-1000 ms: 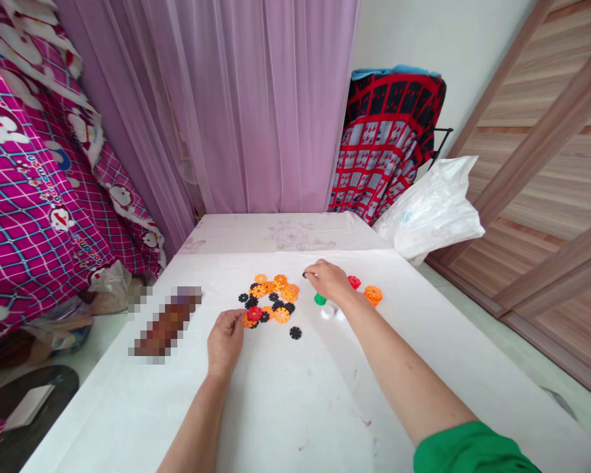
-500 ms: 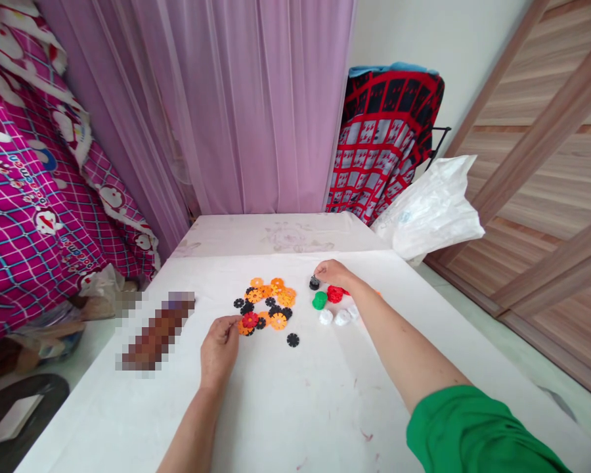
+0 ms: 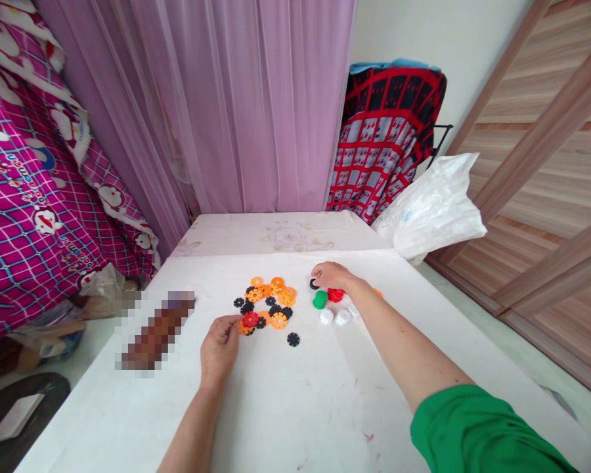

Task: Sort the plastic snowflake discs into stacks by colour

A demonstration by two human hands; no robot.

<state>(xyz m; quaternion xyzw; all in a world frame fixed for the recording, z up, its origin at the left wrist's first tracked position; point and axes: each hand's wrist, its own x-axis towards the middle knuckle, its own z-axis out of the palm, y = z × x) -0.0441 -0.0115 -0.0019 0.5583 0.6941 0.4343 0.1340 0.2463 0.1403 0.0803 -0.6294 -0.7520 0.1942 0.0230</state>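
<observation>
Black disc at right hand's fingers, left hand at mixed pile, left edge; I can't tell if either clamps. Right forearm mostly blocks orange piece; white bag beside worktop.

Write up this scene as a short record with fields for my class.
Pile: orange and black discs, with one red disc at near left
Left hand: beside the red disc
Right hand: at a black piece, partly hidden
Nearby groups: green, red, white
Stray: one black disc, nearer the person
Surface: white cloth
</observation>
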